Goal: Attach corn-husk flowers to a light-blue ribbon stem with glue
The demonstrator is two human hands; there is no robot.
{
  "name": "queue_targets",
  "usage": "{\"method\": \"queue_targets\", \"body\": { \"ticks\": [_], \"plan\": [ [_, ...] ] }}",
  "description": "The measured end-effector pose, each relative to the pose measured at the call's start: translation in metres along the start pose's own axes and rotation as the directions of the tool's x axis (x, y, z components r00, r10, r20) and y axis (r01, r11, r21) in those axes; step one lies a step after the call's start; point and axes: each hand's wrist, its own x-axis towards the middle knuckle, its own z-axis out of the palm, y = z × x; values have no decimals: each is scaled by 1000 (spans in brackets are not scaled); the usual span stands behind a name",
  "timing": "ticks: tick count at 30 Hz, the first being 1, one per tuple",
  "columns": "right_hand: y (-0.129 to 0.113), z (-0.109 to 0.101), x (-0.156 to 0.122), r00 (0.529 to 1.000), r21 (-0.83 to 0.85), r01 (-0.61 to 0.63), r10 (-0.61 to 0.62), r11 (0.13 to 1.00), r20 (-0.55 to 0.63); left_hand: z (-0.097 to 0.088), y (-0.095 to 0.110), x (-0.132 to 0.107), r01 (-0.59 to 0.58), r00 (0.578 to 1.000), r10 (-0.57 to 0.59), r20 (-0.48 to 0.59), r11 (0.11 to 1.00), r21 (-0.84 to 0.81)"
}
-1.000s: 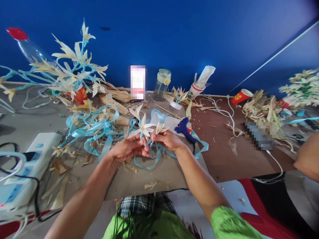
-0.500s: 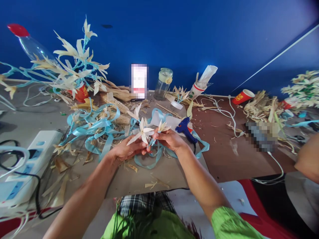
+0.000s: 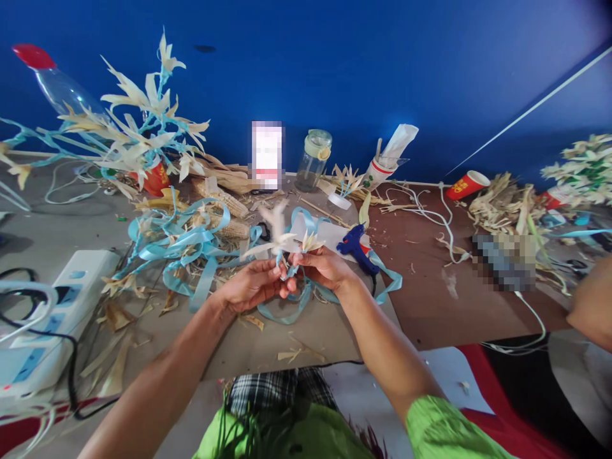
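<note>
Both hands meet above the table, fingers pinched. My left hand [image 3: 251, 284] is closed on the blue-wrapped stem under a pale corn-husk flower [image 3: 277, 239], whose upper petals are blurred. A second, smaller husk flower [image 3: 310, 241] rises from my right hand [image 3: 325, 266], closed at its base where the stems come together. Light blue ribbon [image 3: 287, 317] loops on the table below the hands. Just right of them lies a blue hot glue gun [image 3: 357, 247]. My fingers hide part of the stems.
Loose blue ribbon [image 3: 205, 239] and corn cobs [image 3: 224, 197] lie left. Behind stand a finished husk-flower spray [image 3: 148, 127], a phone [image 3: 266, 156] and a glass bottle [image 3: 313, 159]. A power strip [image 3: 57, 312] sits front left; a red paper cup [image 3: 468, 185] right. Another person's arm [image 3: 593, 303] shows far right.
The larger flower in my left hand has shifted and turned, its petals now smeared by motion. My left fingers have moved slightly right and up the stem; my right hand has barely moved.
</note>
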Motion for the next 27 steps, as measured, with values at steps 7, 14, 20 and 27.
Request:
{"method": "queue_targets", "body": {
  "ticks": [7, 14, 20, 27],
  "plan": [
    [1, -4, 1, 995, 49, 17, -11, 999, -103, 1, -3, 2, -33, 999, 31, -33, 996, -82],
    [1, -9, 4, 985, 77, 38, -25, 996, -168, 5, -7, 13, -181, 966, 172, -195, 983, -34],
    [-2, -10, 4, 982, 52, 60, -50, 997, -184, 1, -9, 15, -174, 947, 157, -279, 984, -38],
    [-5, -9, 0, 979, -45, 95, -102, 994, -177, -2, -8, 12, -105, 935, 134, -329, 989, 105]
  ]
}}
